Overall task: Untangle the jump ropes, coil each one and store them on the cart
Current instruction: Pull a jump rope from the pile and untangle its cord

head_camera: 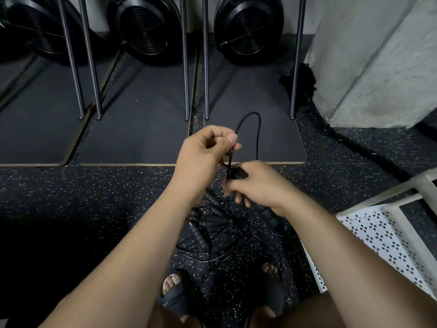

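Left hand (pixel 201 152): raised over the floor, thumb and forefinger pinching a thin black cord (pixel 259 129); the other fingers are curled in.
Right hand (pixel 262 183): just below and right of the left one, fingers wrapped round a black handle (pixel 240 174) whose end shows above the thumb.
Cord: rises from the left hand's pinch in a narrow arch, then drops behind the right hand; a straight stretch runs from the pinch down to the handle.
Pile (pixel 210 223): the remaining ropes lie tangled on the floor (pixel 94 197) under both hands, several ribbed handles crossing thin loops of cord.
Cart (pixel 369 204): white, with a perforated tray, at the right edge, beside the pile; no rope shows in it.
Feet (pixel 172 287): in dark sandals, just nearer than the pile.
Mats (pixel 142 114): dark, ahead of the hands, with metal legs standing on them.
Fans (pixel 146 27): black round housings along the wall.
Thick rope (pixel 369 152): lies on the floor by a pale pillar (pixel 378 55).
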